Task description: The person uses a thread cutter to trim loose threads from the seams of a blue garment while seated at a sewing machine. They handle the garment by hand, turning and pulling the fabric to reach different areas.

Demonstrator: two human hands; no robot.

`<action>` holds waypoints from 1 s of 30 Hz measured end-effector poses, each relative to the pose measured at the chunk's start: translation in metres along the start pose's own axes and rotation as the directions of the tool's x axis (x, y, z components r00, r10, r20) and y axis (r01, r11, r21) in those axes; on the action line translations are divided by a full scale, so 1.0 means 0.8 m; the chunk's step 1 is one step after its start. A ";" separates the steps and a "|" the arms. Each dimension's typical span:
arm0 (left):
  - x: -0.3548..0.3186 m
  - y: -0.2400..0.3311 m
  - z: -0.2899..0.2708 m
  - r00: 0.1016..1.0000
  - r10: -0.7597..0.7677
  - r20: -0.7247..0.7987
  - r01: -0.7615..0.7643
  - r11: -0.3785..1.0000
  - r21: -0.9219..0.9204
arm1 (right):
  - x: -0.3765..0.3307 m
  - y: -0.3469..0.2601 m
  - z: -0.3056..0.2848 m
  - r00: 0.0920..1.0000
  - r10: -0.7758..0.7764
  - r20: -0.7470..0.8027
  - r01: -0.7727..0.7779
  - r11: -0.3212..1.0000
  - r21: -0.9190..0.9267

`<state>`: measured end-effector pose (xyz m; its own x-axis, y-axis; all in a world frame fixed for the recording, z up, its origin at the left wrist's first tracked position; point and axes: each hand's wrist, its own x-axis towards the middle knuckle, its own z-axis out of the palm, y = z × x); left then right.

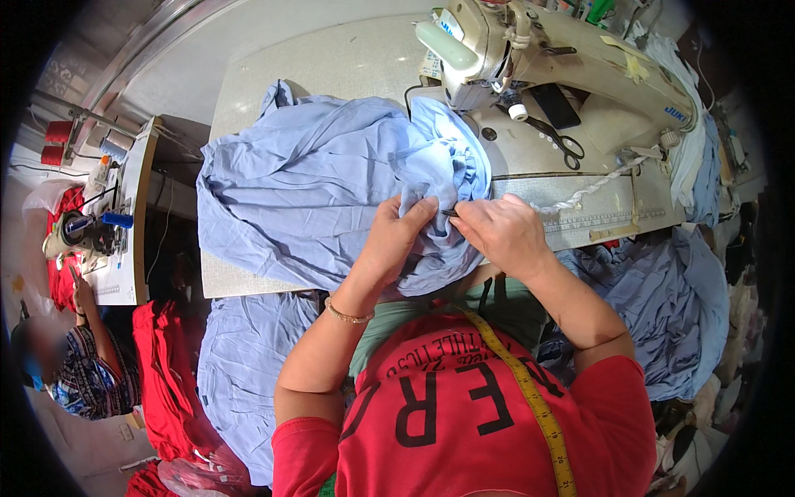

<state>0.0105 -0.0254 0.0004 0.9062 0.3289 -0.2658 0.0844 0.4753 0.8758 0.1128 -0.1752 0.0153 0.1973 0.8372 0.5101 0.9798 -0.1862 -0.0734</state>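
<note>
A light blue garment [290, 178] lies in folds over the sewing table, with a gathered, ruffled part near the sewing machine's needle end. My left hand [399, 232] pinches a fold of it between thumb and fingers near the table's front edge. Close beside it, my right hand [507, 234] is closed around a small dark pointed tool [450, 213], whose tip meets the cloth between both hands. Most of that tool is hidden in my fingers, so its exact kind does not show.
The sewing machine [571, 58] stands at the back right. Black-handled scissors [556, 139] and a dark phone [555, 106] lie beneath its arm. More blue cloth [662, 306] hangs at right; red cloth [166, 373] is at left. Another person [95, 364] works at a second machine.
</note>
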 end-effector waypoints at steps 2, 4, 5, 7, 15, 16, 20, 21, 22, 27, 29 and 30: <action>0.000 0.001 0.001 1.000 -0.003 -0.006 0.003 1.000 -0.021 | 0.000 0.001 0.001 0.999 0.000 0.034 0.000 1.000 0.006; -0.001 0.000 0.000 1.000 -0.010 0.002 0.010 1.000 -0.024 | 0.000 0.002 0.003 0.999 0.006 0.051 -0.008 0.999 0.036; 0.000 -0.001 -0.003 1.000 -0.017 0.015 0.018 1.000 -0.015 | 0.000 0.002 0.005 0.999 0.013 0.051 -0.016 0.998 0.063; 0.001 -0.004 -0.005 1.000 -0.017 0.023 0.018 1.000 -0.026 | 0.000 0.003 0.007 0.997 0.053 0.053 -0.060 0.988 0.139; -0.001 -0.007 -0.002 1.000 0.000 0.005 0.000 0.995 -0.096 | 0.002 0.003 0.003 0.976 0.184 0.113 -0.208 0.939 0.275; -0.001 -0.007 -0.002 1.000 0.003 0.002 -0.003 0.996 -0.092 | 0.002 0.003 0.001 0.977 0.177 0.117 -0.202 0.942 0.267; 0.002 -0.012 -0.004 1.000 0.005 -0.003 -0.005 0.998 -0.064 | 0.003 0.003 -0.004 0.979 0.154 0.130 -0.181 0.956 0.230; 0.003 -0.013 -0.005 1.000 0.003 -0.003 -0.003 0.999 -0.054 | 0.002 0.003 -0.005 0.980 0.150 0.133 -0.177 0.959 0.221; 0.003 -0.014 -0.004 1.000 0.016 -0.012 -0.016 0.999 -0.047 | 0.003 0.002 -0.006 0.980 0.147 0.136 -0.173 0.964 0.202; 0.003 -0.017 -0.001 0.997 0.074 -0.039 -0.074 0.997 -0.004 | 0.005 -0.004 -0.013 0.978 0.148 0.150 -0.166 0.979 0.117; 0.002 -0.016 0.000 0.997 0.066 -0.042 -0.065 0.997 0.029 | 0.005 -0.008 -0.015 0.976 0.149 0.156 -0.161 0.985 0.069; 0.002 -0.015 0.000 0.997 0.063 -0.044 -0.061 0.997 0.045 | 0.005 -0.009 -0.015 0.976 0.150 0.160 -0.158 0.986 0.044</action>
<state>0.0108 -0.0306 -0.0108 0.8906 0.3937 -0.2276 0.0477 0.4168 0.9077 0.1060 -0.1765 0.0286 0.3445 0.8712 0.3499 0.9366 -0.2937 -0.1910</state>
